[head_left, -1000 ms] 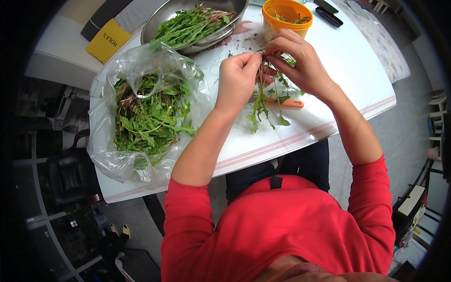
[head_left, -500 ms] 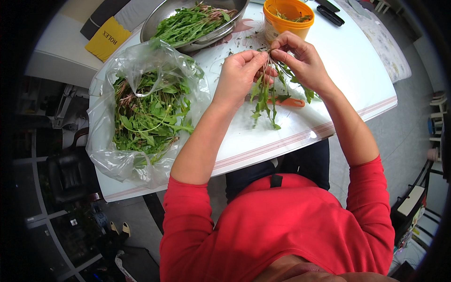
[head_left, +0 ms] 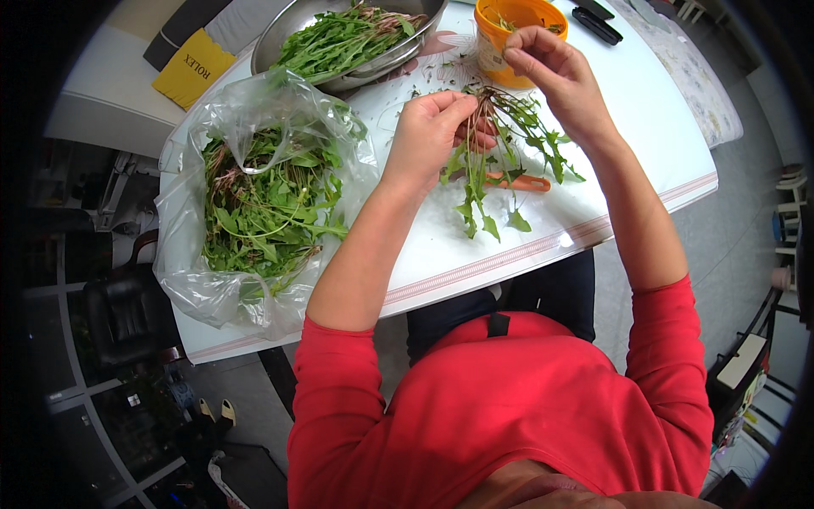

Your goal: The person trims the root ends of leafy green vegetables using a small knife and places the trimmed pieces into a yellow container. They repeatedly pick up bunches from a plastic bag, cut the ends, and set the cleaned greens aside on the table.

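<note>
My left hand (head_left: 437, 131) grips a leafy green plant (head_left: 492, 161) by its root end, and the leaves hang down over the white table (head_left: 441, 254). Up by the orange tub (head_left: 504, 21), my right hand (head_left: 551, 72) has its fingers pinched on something small and thin; what it is cannot be made out. An orange-handled tool (head_left: 530, 182) lies on the table under the hanging leaves.
A clear plastic bag (head_left: 254, 204) full of greens lies at the left. A metal bowl (head_left: 339, 38) of greens stands at the back. A yellow card (head_left: 193, 68) and a dark remote (head_left: 598, 21) lie near the far edge. A black chair (head_left: 127, 310) stands below left.
My right hand has lifted away from the plant toward the orange tub. My left hand keeps hold of the plant and has shifted slightly.
</note>
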`<state>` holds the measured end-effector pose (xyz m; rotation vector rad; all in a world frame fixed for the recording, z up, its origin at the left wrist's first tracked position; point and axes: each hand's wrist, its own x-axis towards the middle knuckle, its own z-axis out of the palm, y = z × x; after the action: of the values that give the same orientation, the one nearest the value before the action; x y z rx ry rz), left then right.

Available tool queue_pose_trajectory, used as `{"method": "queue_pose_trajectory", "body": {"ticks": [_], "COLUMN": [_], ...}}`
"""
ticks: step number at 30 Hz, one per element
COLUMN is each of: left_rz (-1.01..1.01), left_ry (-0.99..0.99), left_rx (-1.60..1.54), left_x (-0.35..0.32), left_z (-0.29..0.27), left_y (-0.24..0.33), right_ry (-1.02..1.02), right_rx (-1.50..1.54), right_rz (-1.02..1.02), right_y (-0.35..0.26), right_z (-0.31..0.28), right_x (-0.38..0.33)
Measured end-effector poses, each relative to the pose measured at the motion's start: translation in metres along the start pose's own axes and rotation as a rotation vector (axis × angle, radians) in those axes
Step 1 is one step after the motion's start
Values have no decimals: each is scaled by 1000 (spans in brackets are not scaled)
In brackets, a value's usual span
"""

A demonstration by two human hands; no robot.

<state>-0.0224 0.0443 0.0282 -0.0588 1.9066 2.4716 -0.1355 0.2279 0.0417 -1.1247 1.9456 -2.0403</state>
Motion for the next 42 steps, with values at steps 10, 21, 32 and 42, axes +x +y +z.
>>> {"method": "queue_pose_trajectory", "body": {"ticks": [10,21,32,42], "left_rz": [-6,-12,-3,4], "left_ry": [-1,10,-9,-11], "left_rx": [-4,-28,38,91], "left_x": [0,-2,-5,-3], "left_z": [2,5,9,5], "left_y": [0,1,6,1], "right_ry": [-149,-276,-259,-302], "right_rx": [-707,-493,-325,-458], "right_rz": [8,-175,16,-234], "right_y": [-11,-24,-9,-21], "right_z": [6,3,3,7], "right_x": [31,0,-13,-15]}}
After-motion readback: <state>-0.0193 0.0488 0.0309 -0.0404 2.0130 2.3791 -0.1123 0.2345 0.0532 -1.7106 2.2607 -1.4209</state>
